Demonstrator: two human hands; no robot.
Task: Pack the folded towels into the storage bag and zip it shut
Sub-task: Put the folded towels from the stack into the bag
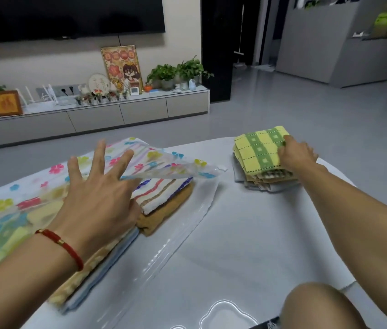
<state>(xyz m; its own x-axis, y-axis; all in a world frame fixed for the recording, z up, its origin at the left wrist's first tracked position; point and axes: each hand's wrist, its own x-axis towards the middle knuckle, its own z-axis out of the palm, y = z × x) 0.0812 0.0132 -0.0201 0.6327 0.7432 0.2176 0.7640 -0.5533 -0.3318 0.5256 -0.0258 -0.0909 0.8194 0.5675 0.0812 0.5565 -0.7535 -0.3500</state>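
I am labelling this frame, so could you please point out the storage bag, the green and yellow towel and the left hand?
storage bag (164,163): head view, lifted flap.
green and yellow towel (256,148): head view, top face.
left hand (97,193): head view, back.

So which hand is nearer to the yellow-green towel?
Right. The right hand rests on the yellow-green towel atop the stack; the left hand is far to its left, lifting the bag flap.

Both forearms are bare, and the left wrist wears a red cord bracelet (63,245) with 2 small gold beads.
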